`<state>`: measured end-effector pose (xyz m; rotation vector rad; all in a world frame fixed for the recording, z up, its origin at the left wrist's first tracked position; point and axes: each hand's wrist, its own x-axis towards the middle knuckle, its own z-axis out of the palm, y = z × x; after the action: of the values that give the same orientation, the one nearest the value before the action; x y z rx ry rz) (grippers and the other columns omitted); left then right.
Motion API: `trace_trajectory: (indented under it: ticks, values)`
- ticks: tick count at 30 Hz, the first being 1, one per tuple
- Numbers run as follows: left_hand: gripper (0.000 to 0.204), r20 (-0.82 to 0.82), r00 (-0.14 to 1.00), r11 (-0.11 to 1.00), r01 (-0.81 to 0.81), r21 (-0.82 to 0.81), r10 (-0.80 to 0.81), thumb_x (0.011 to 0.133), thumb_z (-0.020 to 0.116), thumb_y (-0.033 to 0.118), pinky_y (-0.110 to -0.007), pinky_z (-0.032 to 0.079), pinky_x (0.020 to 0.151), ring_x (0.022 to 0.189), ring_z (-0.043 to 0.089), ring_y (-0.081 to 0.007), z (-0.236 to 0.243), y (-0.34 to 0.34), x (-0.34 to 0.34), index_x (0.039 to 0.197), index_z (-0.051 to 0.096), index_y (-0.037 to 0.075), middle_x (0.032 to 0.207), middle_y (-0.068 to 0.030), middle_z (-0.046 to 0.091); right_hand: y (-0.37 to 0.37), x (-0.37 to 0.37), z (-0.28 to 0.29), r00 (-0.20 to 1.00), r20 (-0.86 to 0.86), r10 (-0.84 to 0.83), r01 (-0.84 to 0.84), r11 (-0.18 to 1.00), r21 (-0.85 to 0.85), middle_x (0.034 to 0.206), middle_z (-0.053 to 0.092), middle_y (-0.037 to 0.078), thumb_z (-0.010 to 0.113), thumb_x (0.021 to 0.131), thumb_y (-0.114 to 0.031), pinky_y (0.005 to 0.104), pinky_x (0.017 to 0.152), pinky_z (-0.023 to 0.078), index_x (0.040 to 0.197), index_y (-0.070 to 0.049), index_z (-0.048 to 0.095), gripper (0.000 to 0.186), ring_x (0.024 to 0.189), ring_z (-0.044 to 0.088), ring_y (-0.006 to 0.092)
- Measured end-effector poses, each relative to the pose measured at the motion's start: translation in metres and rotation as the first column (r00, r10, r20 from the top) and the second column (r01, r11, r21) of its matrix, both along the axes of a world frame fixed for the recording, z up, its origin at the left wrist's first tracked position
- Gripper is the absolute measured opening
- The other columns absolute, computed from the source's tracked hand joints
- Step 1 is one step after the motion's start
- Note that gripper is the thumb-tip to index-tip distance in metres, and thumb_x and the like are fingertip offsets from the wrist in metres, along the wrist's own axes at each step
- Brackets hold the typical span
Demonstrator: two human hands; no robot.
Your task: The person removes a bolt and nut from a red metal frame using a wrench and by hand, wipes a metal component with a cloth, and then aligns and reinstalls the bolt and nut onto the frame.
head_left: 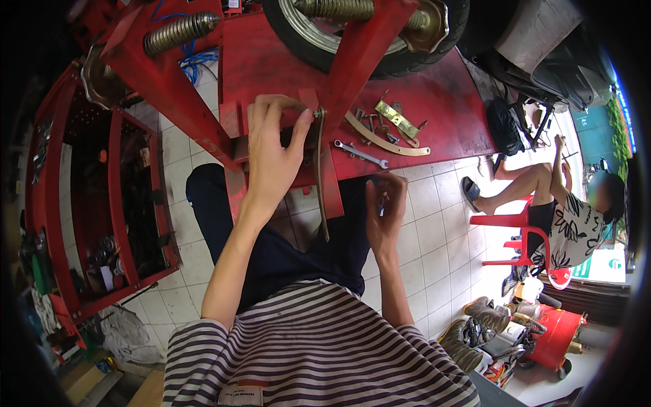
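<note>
My left hand (pixel 274 149) curls over a bracket on the red steel frame, its thumb at a small bolt (pixel 319 112) where a long curved metal strip (pixel 321 197) hangs. What its fingertips grip is hidden. Below the bench edge, my right hand (pixel 385 214) is curled round a small object that I cannot make out. A combination wrench (pixel 359 154) lies on the red bench top (pixel 441 115) beside a second curved strip (pixel 407 149), a gold-coloured bracket (pixel 397 119) and several small metal parts.
A tyred wheel (pixel 424 61) sits above between threaded clamps. A red tool cart (pixel 122 230) stands left, with blue cable (pixel 196 64) behind the frame. At right, another person (pixel 573 230) sits on a red plastic chair (pixel 502 220). A red cylinder (pixel 553 339) and clutter stand lower right.
</note>
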<state>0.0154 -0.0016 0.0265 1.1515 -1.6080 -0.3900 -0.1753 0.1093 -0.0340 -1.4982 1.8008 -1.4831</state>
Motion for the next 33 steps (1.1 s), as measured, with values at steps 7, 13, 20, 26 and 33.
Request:
trace_trajectory:
  ticks: [7,13,20,26,33]
  values:
    - [0.011,-0.070,0.995,0.996,0.080,0.039,-0.077,0.090,0.069,0.008,-0.038,0.047,0.077,0.097,0.055,-0.0279,0.001,0.001,-0.005,0.099,0.067,0.002,0.104,-0.0102,0.058,0.000,0.009,-0.001,0.997,0.005,0.080,-0.080,0.996,-0.030,0.093,0.053,0.001,0.064,0.095,0.000,0.0235,0.067,0.040,0.117,-0.005,0.056,0.023,0.076,0.047,0.0079]
    - [0.013,-0.118,0.993,0.999,0.005,0.046,0.001,0.092,0.069,0.011,-0.035,0.046,0.076,0.095,0.056,-0.0253,0.005,0.007,-0.006,0.097,0.066,0.000,0.102,-0.0099,0.060,-0.018,0.021,0.026,0.972,0.148,0.182,-0.180,0.983,-0.028,0.115,0.064,0.011,0.062,0.097,-0.002,0.0309,0.086,0.046,0.129,-0.003,0.047,0.035,0.099,0.060,0.0180]
    - [0.013,0.049,0.998,0.999,0.046,0.027,-0.047,0.093,0.068,0.012,-0.035,0.046,0.075,0.093,0.057,-0.0230,-0.001,0.000,-0.009,0.098,0.066,0.000,0.102,-0.0095,0.060,-0.061,0.031,0.046,0.938,0.106,0.331,-0.300,0.925,-0.232,0.139,0.059,0.021,0.057,0.100,-0.009,0.0443,0.115,0.031,0.145,-0.001,0.026,0.055,0.135,0.050,0.0338]
    - [0.014,-0.012,0.997,0.996,0.078,0.046,-0.077,0.092,0.069,0.012,-0.033,0.047,0.072,0.090,0.058,-0.0207,0.001,0.001,-0.008,0.101,0.068,0.002,0.101,-0.0084,0.060,-0.061,0.037,0.049,0.939,0.103,0.329,-0.296,0.922,-0.248,0.138,0.059,0.020,0.061,0.099,-0.013,0.0432,0.111,0.037,0.144,0.001,0.029,0.057,0.134,0.050,0.0346]
    - [0.014,-0.056,0.994,0.995,0.097,0.004,-0.096,0.090,0.071,0.008,-0.031,0.047,0.074,0.088,0.059,-0.0196,-0.005,-0.006,-0.006,0.102,0.067,0.002,0.100,-0.0077,0.061,-0.061,0.035,0.053,0.933,0.122,0.338,-0.298,0.918,-0.261,0.137,0.055,0.016,0.063,0.098,-0.014,0.0417,0.101,0.044,0.139,0.000,0.042,0.048,0.123,0.058,0.0319]
